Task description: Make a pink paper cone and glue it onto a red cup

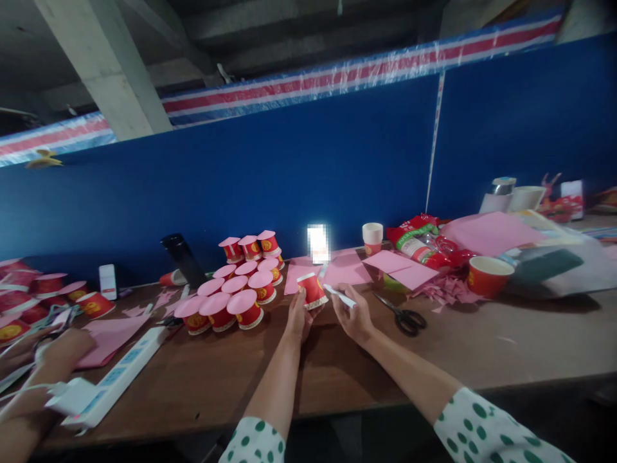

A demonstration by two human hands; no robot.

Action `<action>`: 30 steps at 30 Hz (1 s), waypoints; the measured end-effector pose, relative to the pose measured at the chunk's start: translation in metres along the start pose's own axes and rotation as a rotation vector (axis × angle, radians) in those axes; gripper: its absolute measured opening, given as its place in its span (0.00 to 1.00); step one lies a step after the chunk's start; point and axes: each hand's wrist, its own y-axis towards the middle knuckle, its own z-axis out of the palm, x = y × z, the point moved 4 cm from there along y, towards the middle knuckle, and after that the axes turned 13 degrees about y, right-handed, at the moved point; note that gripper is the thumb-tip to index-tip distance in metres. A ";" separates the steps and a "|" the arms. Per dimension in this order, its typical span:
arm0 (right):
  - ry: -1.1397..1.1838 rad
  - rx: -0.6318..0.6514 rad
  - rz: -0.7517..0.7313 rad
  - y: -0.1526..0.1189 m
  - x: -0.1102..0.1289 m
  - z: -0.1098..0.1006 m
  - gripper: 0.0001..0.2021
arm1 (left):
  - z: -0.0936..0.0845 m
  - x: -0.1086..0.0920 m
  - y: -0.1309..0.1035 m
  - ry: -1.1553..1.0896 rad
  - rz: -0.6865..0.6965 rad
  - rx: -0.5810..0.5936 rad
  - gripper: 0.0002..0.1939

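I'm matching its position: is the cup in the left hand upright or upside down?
Upside down, slightly tilted: the red cup in the left hand has its wider end low and its narrower end up.

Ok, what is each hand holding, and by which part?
Left hand: red paper cup with gold print, gripped by its side. Right hand: slim white pen-like stick, held along its shaft.

Paper cup [313,290], smooth wooden table [380,373], glossy plastic packet [413,233].
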 end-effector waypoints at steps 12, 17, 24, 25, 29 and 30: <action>0.042 0.011 -0.038 0.000 0.000 0.000 0.05 | 0.001 0.002 0.001 0.004 -0.006 -0.011 0.17; 0.060 0.012 -0.046 -0.002 -0.001 0.001 0.05 | -0.004 0.004 0.003 -0.026 -0.030 -0.081 0.15; 0.042 0.087 -0.055 -0.005 0.002 0.006 0.05 | 0.000 0.001 0.001 -0.030 -0.020 -0.031 0.16; 0.043 0.100 -0.059 -0.005 0.002 0.007 0.05 | 0.000 0.001 0.001 -0.029 -0.020 -0.036 0.16; 0.066 0.125 -0.056 -0.006 0.001 0.009 0.06 | 0.001 0.000 0.001 -0.011 -0.018 -0.052 0.16; 0.075 0.123 -0.054 -0.006 0.000 0.009 0.07 | 0.001 0.000 0.000 -0.007 -0.015 -0.055 0.17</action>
